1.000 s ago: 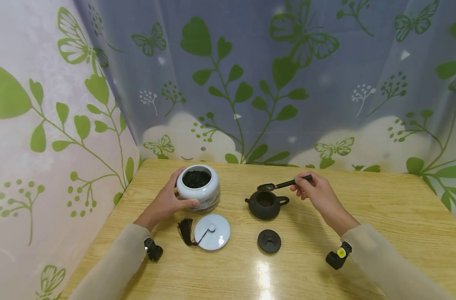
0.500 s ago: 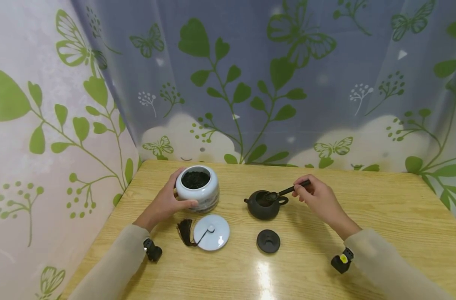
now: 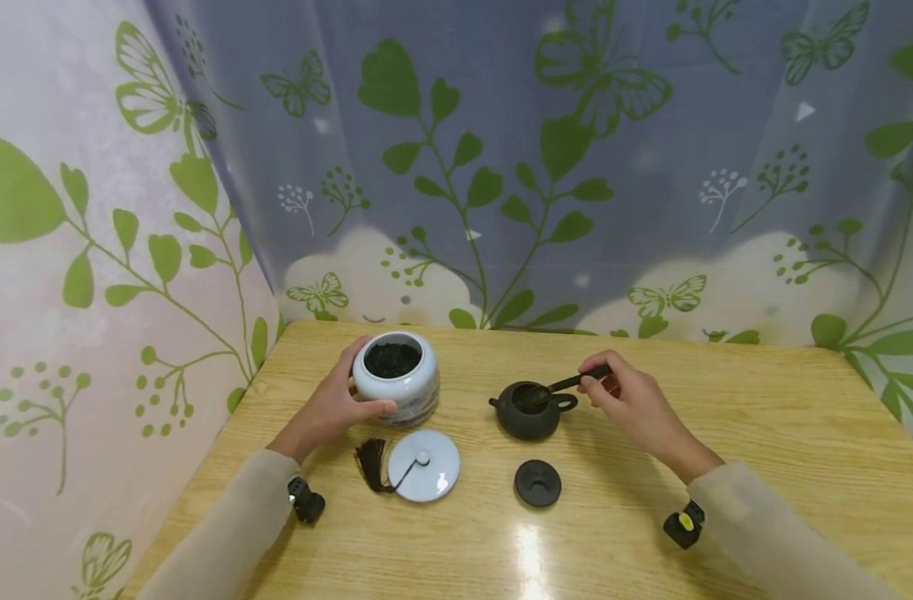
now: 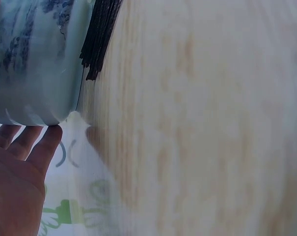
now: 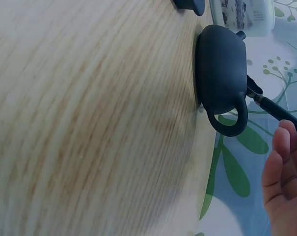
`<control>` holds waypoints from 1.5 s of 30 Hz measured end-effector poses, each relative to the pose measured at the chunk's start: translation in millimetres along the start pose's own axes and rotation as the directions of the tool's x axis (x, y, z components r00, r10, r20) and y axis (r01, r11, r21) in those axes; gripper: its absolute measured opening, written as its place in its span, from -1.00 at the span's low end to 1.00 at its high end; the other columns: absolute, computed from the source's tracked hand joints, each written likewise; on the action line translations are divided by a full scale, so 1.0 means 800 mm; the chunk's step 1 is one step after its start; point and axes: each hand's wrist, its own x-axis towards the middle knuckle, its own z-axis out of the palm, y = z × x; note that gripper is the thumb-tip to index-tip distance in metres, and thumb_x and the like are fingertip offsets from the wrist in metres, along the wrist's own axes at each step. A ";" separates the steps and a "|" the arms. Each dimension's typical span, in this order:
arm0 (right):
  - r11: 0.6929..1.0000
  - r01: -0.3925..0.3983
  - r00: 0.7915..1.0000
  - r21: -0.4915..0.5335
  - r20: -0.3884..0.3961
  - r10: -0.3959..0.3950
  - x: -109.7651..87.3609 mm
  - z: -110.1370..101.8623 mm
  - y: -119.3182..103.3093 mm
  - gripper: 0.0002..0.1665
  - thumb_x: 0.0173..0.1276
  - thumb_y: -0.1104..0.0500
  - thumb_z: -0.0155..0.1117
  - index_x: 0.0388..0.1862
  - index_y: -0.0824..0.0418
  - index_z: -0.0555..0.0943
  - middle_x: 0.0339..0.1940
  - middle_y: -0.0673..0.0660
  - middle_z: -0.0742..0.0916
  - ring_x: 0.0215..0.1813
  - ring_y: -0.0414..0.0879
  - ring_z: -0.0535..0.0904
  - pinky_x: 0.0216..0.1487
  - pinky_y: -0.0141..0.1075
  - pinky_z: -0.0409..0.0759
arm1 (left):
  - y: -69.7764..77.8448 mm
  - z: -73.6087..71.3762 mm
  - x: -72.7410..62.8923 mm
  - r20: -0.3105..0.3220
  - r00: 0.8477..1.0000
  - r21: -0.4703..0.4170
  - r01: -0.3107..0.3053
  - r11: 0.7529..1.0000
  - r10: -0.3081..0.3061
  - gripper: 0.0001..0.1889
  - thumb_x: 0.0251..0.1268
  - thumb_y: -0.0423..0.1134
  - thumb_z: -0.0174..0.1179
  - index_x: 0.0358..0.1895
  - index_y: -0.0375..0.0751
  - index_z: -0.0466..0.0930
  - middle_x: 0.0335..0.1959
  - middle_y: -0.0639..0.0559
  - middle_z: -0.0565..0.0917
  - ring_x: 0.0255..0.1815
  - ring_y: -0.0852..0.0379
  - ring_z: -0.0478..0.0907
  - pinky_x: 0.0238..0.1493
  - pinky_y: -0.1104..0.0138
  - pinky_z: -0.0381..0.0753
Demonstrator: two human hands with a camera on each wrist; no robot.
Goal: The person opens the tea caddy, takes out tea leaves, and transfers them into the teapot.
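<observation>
My left hand (image 3: pixel 335 410) holds the side of a white tea jar (image 3: pixel 411 402), thumb in front and fingers behind; the jar is filled with dark tea leaves (image 3: pixel 392 361). In the left wrist view, fingertips (image 4: pixel 51 137) press against the jar's side. My right hand (image 3: pixel 638 402) pinches the black handle of a tea scoop (image 3: pixel 566 383). The scoop slants down to the left, its head in the mouth of a small dark teapot (image 3: pixel 527 425), partly hidden. The right wrist view shows the teapot (image 5: pixel 223 69) upright on the table, its loop handle toward the hand.
The jar's white lid (image 3: pixel 436 477) lies in front of the jar, with a dark tassel (image 3: pixel 370 463) beside it. The round black teapot lid (image 3: pixel 537 493) lies in front of the teapot. A patterned curtain (image 3: pixel 456 167) hangs behind the wooden table (image 3: pixel 614 550).
The scoop has gone from level above the teapot's rim to tilted down into its mouth, and the right hand has turned with it. The left hand and jar stay put.
</observation>
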 end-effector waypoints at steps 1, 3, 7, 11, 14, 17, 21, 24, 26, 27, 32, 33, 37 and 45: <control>1.000 0.006 1.000 0.001 -0.001 -0.006 0.000 0.001 0.001 -0.75 0.77 0.15 0.16 0.24 0.25 0.57 -0.01 0.27 0.83 -0.17 0.10 0.74 -0.23 -0.32 0.64 | 0.000 0.000 0.000 0.002 1.000 -0.002 0.000 1.000 0.000 0.27 0.26 -0.03 0.64 0.83 0.16 -0.16 0.79 -0.09 0.12 0.72 -0.38 0.18 0.62 -0.34 0.30; 1.000 0.014 1.000 0.007 0.001 -0.014 0.000 0.002 0.003 -0.74 0.77 0.15 0.16 0.25 0.26 0.57 0.00 0.27 0.82 -0.17 0.09 0.74 -0.22 -0.32 0.65 | 0.000 0.000 0.000 0.004 1.000 -0.006 0.002 1.000 -0.002 0.26 0.26 -0.04 0.64 0.82 0.17 -0.16 0.79 -0.09 0.12 0.72 -0.39 0.19 0.61 -0.34 0.31; 0.999 0.027 1.000 0.022 0.005 -0.027 -0.001 0.002 0.004 -0.76 0.76 0.16 0.16 0.25 0.23 0.58 0.01 0.27 0.81 -0.20 0.02 0.72 -0.23 -0.32 0.63 | 0.001 0.000 0.000 0.005 1.000 -0.006 0.001 1.000 -0.001 0.26 0.25 -0.04 0.64 0.82 0.17 -0.15 0.79 -0.09 0.13 0.71 -0.40 0.19 0.61 -0.34 0.31; 0.999 0.034 0.999 0.042 0.014 -0.035 -0.001 0.001 0.004 -0.75 0.76 0.17 0.16 0.26 0.25 0.57 0.02 0.27 0.80 -0.22 -0.01 0.71 -0.24 -0.31 0.61 | 0.000 0.000 0.000 0.006 1.000 -0.008 -0.003 1.000 0.003 0.26 0.26 -0.04 0.64 0.83 0.13 -0.16 0.78 -0.10 0.14 0.71 -0.40 0.20 0.60 -0.34 0.32; 0.998 0.031 0.999 0.053 0.012 -0.032 -0.001 0.001 0.006 -0.74 0.77 0.17 0.15 0.27 0.27 0.56 0.03 0.27 0.79 -0.21 0.01 0.72 -0.22 -0.31 0.62 | 0.001 0.000 0.000 0.006 1.000 -0.005 -0.005 1.000 0.005 0.27 0.26 -0.04 0.64 0.83 0.10 -0.16 0.78 -0.10 0.14 0.71 -0.39 0.19 0.60 -0.34 0.32; 0.998 0.010 1.000 0.069 0.002 -0.010 -0.001 0.000 0.007 -0.74 0.78 0.17 0.13 0.27 0.26 0.55 0.03 0.29 0.79 -0.20 0.05 0.73 -0.23 -0.31 0.62 | 0.001 0.000 -0.001 0.004 1.000 -0.004 -0.007 1.000 0.007 0.26 0.25 -0.04 0.64 0.83 0.10 -0.15 0.78 -0.10 0.14 0.72 -0.37 0.19 0.61 -0.35 0.30; 0.992 -0.020 0.999 0.124 -0.023 0.023 0.001 -0.003 0.006 -0.70 0.79 0.14 0.11 0.28 0.31 0.54 0.01 0.33 0.79 -0.19 0.02 0.72 -0.24 -0.28 0.63 | 0.000 0.001 0.000 0.003 1.000 0.000 -0.009 1.000 0.009 0.26 0.25 -0.04 0.64 0.82 0.12 -0.15 0.78 -0.09 0.15 0.74 -0.34 0.17 0.63 -0.37 0.26; 0.982 -0.029 0.998 0.188 -0.041 0.037 0.004 -0.006 0.002 -0.65 0.80 0.12 0.10 0.29 0.36 0.53 0.00 0.35 0.79 -0.19 -0.07 0.71 -0.20 -0.28 0.69 | 0.000 0.001 0.000 0.002 1.000 0.004 -0.010 1.000 0.010 0.27 0.25 -0.03 0.64 0.82 0.11 -0.15 0.78 -0.10 0.14 0.74 -0.34 0.17 0.63 -0.37 0.26; 0.974 -0.034 0.998 0.222 -0.048 0.046 0.007 -0.007 0.000 -0.63 0.80 0.11 0.10 0.30 0.39 0.52 0.00 0.34 0.78 -0.18 -0.10 0.71 -0.17 -0.30 0.71 | 0.000 0.001 0.000 0.001 1.000 0.005 -0.010 1.000 0.010 0.27 0.25 -0.03 0.64 0.83 0.10 -0.15 0.78 -0.10 0.14 0.73 -0.34 0.17 0.63 -0.37 0.26; 0.971 -0.040 0.997 0.236 -0.051 0.053 0.009 -0.007 -0.002 -0.62 0.80 0.10 0.10 0.31 0.39 0.52 0.00 0.32 0.79 -0.18 -0.11 0.71 -0.16 -0.31 0.71 | 0.000 0.001 0.000 0.001 1.000 0.004 -0.010 1.000 0.010 0.27 0.25 -0.03 0.64 0.83 0.10 -0.15 0.78 -0.10 0.14 0.73 -0.34 0.17 0.63 -0.37 0.26; 0.955 -0.065 0.994 0.290 -0.066 0.087 0.020 -0.002 -0.012 -0.60 0.78 0.08 0.15 0.30 0.38 0.54 -0.08 0.12 0.82 -0.18 -0.12 0.72 -0.15 -0.38 0.70 | 0.000 0.001 0.000 -0.005 1.000 0.007 -0.013 1.000 0.014 0.26 0.25 -0.04 0.64 0.82 0.07 -0.14 0.78 -0.10 0.14 0.73 -0.36 0.18 0.62 -0.36 0.28; 0.951 -0.065 0.994 0.302 -0.067 0.090 0.023 -0.001 -0.015 -0.61 0.78 0.08 0.16 0.29 0.38 0.55 -0.10 0.08 0.82 -0.19 -0.13 0.71 -0.16 -0.39 0.69 | 0.000 0.001 -0.001 -0.006 1.000 0.006 -0.013 1.000 0.013 0.26 0.24 -0.04 0.65 0.82 0.07 -0.14 0.78 -0.10 0.14 0.73 -0.36 0.17 0.63 -0.36 0.27; 0.941 -0.049 0.994 0.335 -0.071 0.077 0.034 0.007 -0.026 -0.61 0.77 0.11 0.17 0.27 0.42 0.55 -0.15 0.03 0.82 -0.21 -0.14 0.71 -0.15 -0.41 0.69 | -0.002 0.001 0.000 -0.009 1.000 0.008 -0.013 1.000 0.013 0.26 0.24 -0.03 0.65 0.82 0.10 -0.13 0.78 -0.10 0.14 0.74 -0.36 0.16 0.63 -0.36 0.26; 0.931 -0.006 0.997 0.366 -0.071 0.034 0.048 0.025 -0.046 -0.66 0.76 0.13 0.19 0.21 0.41 0.56 -0.16 0.12 0.83 -0.22 -0.14 0.71 -0.15 -0.39 0.71 | 0.000 0.000 0.000 0.001 1.000 -0.003 -0.021 1.000 0.021 0.26 0.25 -0.04 0.64 0.82 0.09 -0.14 0.78 -0.10 0.15 0.75 -0.34 0.15 0.64 -0.39 0.21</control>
